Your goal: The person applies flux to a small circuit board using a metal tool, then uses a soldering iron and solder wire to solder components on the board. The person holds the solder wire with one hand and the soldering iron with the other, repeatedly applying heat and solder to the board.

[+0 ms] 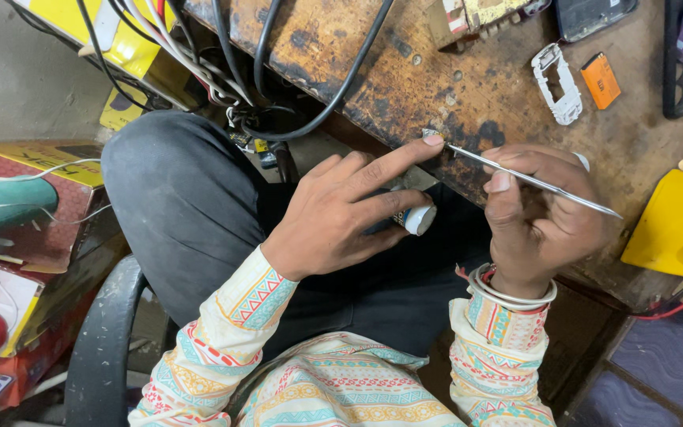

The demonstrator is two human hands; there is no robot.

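Observation:
My left hand (341,207) stretches its index finger onto a tiny metal part (430,134) at the edge of the worn wooden bench (484,95). Its lower fingers curl around a small white-capped tube (418,219). My right hand (543,217) grips thin metal tweezers (531,180), whose tip touches the tiny part beside the left fingertip. Both wrists wear patterned sleeves, and white bangles circle the right wrist.
On the bench lie a white phone frame (559,83), an orange battery (601,80), a dark phone (594,16) and a yellow tool (669,225). Black cables (310,119) hang off the bench's left side. A teal-handled tool (9,204) and boxes sit at the left.

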